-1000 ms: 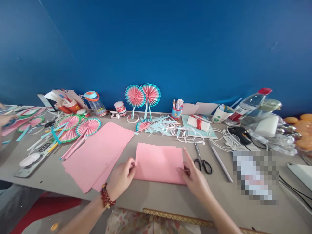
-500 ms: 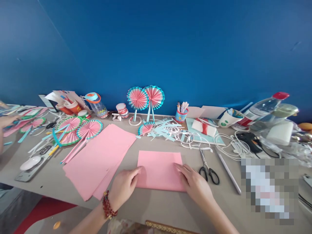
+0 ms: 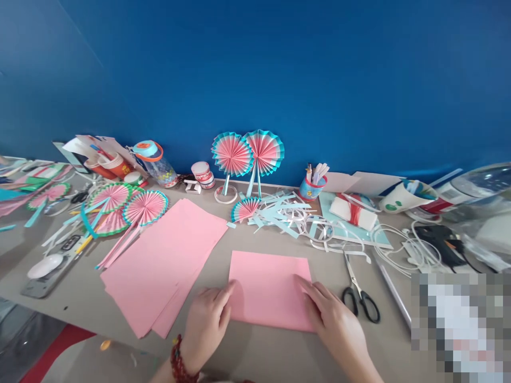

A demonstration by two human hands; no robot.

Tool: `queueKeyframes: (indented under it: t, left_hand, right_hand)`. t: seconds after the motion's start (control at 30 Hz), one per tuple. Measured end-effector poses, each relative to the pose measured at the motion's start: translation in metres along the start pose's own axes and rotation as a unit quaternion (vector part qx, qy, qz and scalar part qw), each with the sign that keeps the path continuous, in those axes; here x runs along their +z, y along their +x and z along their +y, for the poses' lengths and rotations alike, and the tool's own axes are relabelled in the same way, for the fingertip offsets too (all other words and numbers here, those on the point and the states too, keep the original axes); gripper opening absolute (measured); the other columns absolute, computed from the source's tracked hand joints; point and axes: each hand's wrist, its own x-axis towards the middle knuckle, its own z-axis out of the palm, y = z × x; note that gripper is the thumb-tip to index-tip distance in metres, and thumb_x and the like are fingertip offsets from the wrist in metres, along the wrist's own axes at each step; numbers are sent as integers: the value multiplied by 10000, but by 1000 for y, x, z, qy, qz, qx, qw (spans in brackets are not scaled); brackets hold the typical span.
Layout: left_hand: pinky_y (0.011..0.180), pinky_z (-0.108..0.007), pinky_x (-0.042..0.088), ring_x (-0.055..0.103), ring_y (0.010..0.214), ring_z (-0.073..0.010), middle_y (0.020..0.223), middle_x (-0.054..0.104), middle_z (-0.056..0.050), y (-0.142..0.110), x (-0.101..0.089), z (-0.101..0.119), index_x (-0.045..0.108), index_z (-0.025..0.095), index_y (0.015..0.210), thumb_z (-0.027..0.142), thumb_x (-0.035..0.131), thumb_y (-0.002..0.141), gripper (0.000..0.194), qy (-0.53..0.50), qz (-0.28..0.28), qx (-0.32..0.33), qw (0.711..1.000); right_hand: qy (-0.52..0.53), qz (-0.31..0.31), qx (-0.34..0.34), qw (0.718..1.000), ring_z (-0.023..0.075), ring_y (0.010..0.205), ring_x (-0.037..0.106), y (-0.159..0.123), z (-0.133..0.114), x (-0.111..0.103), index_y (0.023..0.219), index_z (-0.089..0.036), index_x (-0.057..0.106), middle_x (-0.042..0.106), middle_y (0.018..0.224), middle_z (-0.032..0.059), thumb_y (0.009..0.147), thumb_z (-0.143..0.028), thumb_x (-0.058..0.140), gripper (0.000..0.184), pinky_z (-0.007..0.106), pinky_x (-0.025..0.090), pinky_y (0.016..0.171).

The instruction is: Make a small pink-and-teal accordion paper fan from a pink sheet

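Note:
A folded pink paper sheet (image 3: 269, 287) lies flat on the grey table (image 3: 279, 351) in front of me. My left hand (image 3: 207, 324), with a red bead bracelet at the wrist, rests its fingers flat on the sheet's left near corner. My right hand (image 3: 333, 322) lies flat on the sheet's right near edge, fingers stretched out. Both hands press on the paper and hold nothing. Black-handled scissors (image 3: 361, 295) lie just right of the sheet.
A stack of pink sheets (image 3: 163, 260) lies to the left. Finished paper fans (image 3: 123, 205) lie at far left and two stand upright (image 3: 247, 154) at the blue wall. Paper strips (image 3: 287, 213), cups, a cable and a grey rod (image 3: 393, 292) crowd the back and right.
The pinching of the sheet's sides has given way to both hands lying flat along its near edge. The view has shifted left and down.

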Motion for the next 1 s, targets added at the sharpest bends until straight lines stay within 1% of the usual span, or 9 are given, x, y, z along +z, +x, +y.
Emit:
queueKeyframes:
  t: [0.27, 0.33, 0.4, 0.53, 0.67, 0.83, 1.0]
  left_hand:
    - [674, -368, 486, 655, 747, -226, 842, 705, -61, 4, -2, 1, 499, 242, 1374, 117, 388, 932, 472, -28, -24, -17, 999]
    - [682, -361, 488, 651, 744, -219, 860, 708, -64, 6, -4, 1, 464, 250, 1412, 136, 390, 951, 481, -43, -27, -22, 998]
    - [668, -343, 489, 647, 743, -215, 853, 706, -59, 8, -7, 2, 408, 260, 1456, 172, 402, 973, 491, -56, -19, -35, 998]
    - [631, -316, 486, 641, 728, -212, 777, 684, -38, 10, -11, 5, 315, 255, 1508, 245, 435, 992, 530, -75, 0, -59, 995]
    - [663, -322, 490, 645, 760, -216, 803, 689, -47, 8, -10, 5, 311, 258, 1510, 251, 437, 993, 533, -78, 1, -56, 995]
    - [694, -340, 489, 626, 774, -218, 844, 699, -37, 4, -9, 5, 261, 268, 1524, 220, 448, 984, 574, -90, -8, -56, 994]
    - [696, -335, 478, 612, 767, -217, 811, 692, -17, 4, -13, 5, 313, 272, 1490, 205, 441, 977, 532, -96, -19, -38, 994]
  right_hand:
    - [9, -5, -2, 1000, 205, 809, 722, 3, 2, -2, 1251, -289, 654, 735, 998, 47, 963, -282, 357, 413, 254, 558, 575]
    - [11, -7, 0, 1000, 206, 814, 726, 3, 4, -2, 1269, -283, 641, 738, 998, 46, 970, -306, 364, 409, 251, 560, 575]
    - [11, -3, 0, 1000, 212, 847, 732, 1, 6, 0, 1291, -281, 624, 741, 1012, 46, 975, -334, 372, 407, 251, 568, 591]
    - [6, 16, -4, 1000, 228, 899, 737, -2, 11, 5, 1307, -284, 600, 749, 1033, 40, 975, -382, 398, 401, 259, 579, 611]
    - [5, 25, -9, 1000, 214, 840, 746, -3, 14, 9, 1319, -275, 581, 750, 1027, 31, 982, -405, 404, 402, 249, 567, 549]
    - [6, 30, -14, 999, 190, 835, 748, -3, 15, 9, 1311, -279, 581, 749, 1050, 15, 988, -429, 399, 400, 222, 570, 554]
    - [8, 35, 1, 999, 184, 821, 752, -5, 17, 12, 1285, -277, 602, 750, 1078, 11, 992, -452, 385, 405, 215, 566, 533]
